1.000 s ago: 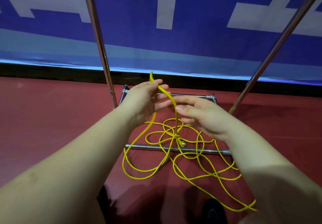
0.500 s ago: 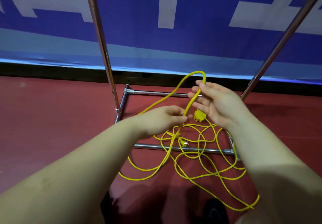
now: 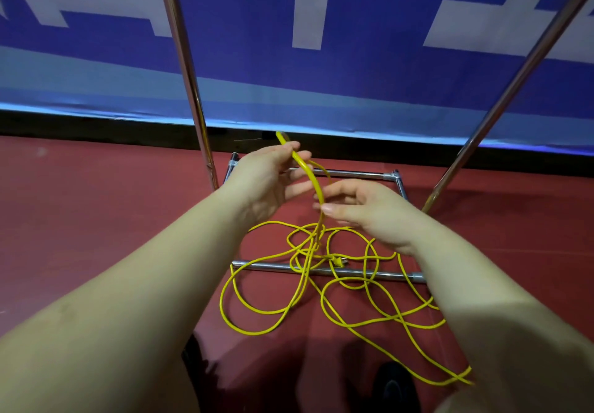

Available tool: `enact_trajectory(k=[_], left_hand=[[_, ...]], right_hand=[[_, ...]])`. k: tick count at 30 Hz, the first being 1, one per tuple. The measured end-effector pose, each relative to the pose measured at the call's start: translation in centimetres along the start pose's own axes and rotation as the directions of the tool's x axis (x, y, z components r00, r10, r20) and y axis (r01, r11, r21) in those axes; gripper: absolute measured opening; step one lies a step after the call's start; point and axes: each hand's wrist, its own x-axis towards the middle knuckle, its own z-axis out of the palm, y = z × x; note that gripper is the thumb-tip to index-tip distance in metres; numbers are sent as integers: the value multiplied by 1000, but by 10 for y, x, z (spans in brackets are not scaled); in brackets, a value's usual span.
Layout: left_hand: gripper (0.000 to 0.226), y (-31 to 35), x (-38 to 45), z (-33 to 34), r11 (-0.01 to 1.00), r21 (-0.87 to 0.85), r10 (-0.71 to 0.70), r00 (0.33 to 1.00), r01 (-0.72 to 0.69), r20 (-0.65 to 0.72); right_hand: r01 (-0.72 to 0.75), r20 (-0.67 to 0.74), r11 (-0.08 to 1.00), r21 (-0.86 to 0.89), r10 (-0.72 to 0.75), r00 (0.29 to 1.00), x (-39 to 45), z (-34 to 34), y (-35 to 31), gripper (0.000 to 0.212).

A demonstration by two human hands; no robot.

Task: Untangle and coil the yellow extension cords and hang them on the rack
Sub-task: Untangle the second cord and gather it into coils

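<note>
Head view. The left hand (image 3: 262, 181) pinches a raised length of the yellow extension cord (image 3: 308, 171) between thumb and fingers, its grip clenched on the strand. The right hand (image 3: 369, 213) has a loose grip just beside the same strand lower down; whether it actually grasps the cord cannot be told. The remaining cord lies tangled on the red floor (image 3: 96, 220), draped over the rack (image 3: 266, 265) base bar, its plug (image 3: 337, 260) near that bar.

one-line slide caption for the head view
Both hands lift a yellow cord from its tangle beside the rack.
</note>
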Motion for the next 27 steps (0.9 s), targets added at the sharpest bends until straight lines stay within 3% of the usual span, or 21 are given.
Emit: enact_trajectory(k=[5,7,9,12,14,18,25,27], left_hand=[[17,2,2,-1,991,-134,-26,999,29,19],[16,1,2,-1,1000,-4,5,998,-4,59],[19,-5,1,-3,973,230,-24,991,-7,129],[26,-18,-6,-3,822,569,-186,949,8,256],[20,-25,-12,-1,755,656,-270,916,11,296],[14,-28,-16,2,760,650,-300,882,-9,363],[9,-27,-17,5,783,619,-284,854,-55,436],[9,-25,-17,6,834,552,-246,878,-24,410]], right_hand=[[121,-84,992,37,-118,990,0,2,-8,20],[132,-143,985,111,-115,983,-1,0,-13,18],[139,-231,967,214,-88,969,-1,-6,-18,15],[158,-323,886,436,-10,946,0,-16,-22,12],[167,-345,798,579,54,937,1,-19,-24,11],[256,-391,605,754,101,915,2,-24,-25,11],[255,-378,543,800,127,917,2,-27,-22,8],[190,-333,598,778,137,933,2,-28,-20,7]])
